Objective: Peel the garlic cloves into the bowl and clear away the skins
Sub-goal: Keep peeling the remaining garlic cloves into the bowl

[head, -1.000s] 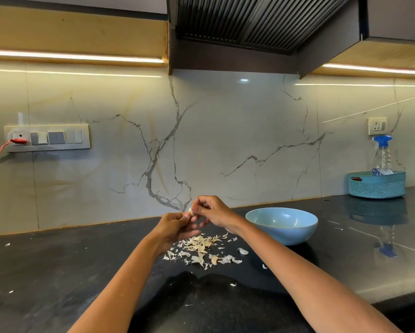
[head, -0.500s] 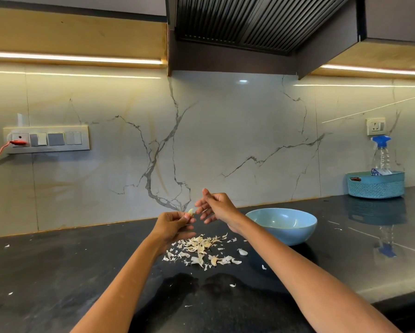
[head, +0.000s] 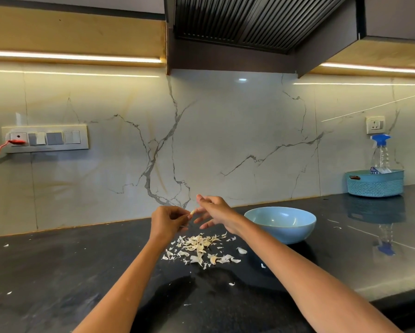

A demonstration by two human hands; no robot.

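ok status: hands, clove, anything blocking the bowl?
Left hand pinches garlic clove. Right hand open beside it, fingers spread. Skins piled on counter left of bowl. Nothing blocks the bowl.

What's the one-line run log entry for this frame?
left hand: pinches small pale garlic clove | right hand: open, beside clove | loose papery garlic skins: on black stone counter | light blue ceramic bowl: right of skins

clove (head: pixel 192 212): small, pale, pinched at left fingertips, frame centre
bowl (head: pixel 280 224): light blue, upright on dark counter, right of centre
skins (head: pixel 200 248): papery white-cream scraps heaped and scattered on counter, lower centre, just left of bowl
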